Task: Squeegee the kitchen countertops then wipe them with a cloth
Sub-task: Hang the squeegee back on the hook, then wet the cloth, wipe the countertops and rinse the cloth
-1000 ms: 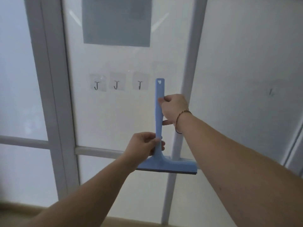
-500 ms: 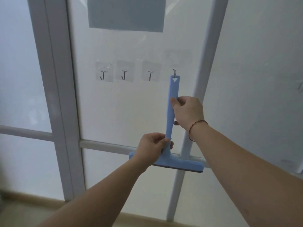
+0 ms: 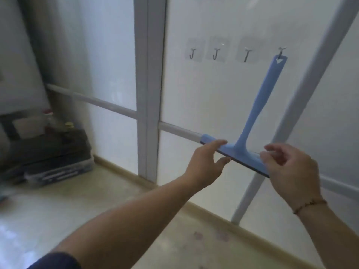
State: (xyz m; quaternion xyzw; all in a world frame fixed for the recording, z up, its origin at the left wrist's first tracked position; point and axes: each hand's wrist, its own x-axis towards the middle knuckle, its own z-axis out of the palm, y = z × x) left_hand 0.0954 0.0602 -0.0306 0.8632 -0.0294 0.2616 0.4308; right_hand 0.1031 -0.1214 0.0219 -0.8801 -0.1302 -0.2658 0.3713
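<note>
The left hand is spread, its fingers straight along the top of the blue squeegee head and its thumb just under the blade, while the right hand has loosely curled fingers at the head's right end, though contact there is blurred. Both bare forearms reach up and forward toward the frosted glass door. One squeegee hangs handle-up from the rightmost of four hooks on the glass.
</note>
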